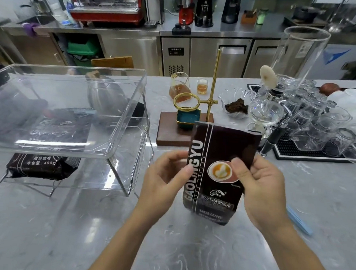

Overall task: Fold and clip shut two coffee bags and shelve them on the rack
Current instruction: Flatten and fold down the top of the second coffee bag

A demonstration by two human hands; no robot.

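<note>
A dark brown coffee bag point(217, 153) with white lettering and a latte picture stands upright on the grey marble counter, its top unfolded. My left hand point(164, 179) grips its left edge and my right hand point(259, 180) grips its right edge, thumb on the front. A second dark coffee bag point(39, 165) lies on the lower level of the clear acrylic rack point(119, 136) at the left. A light blue clip point(298, 220) lies on the counter just right of my right forearm.
Behind the bag stands a wooden base with a gold pour-over stand point(210, 103) and teal dish. A glass siphon point(267, 110) and several upturned glasses on a black mat point(321, 130) crowd the right. A steel kettle point(107, 94) sits behind the rack.
</note>
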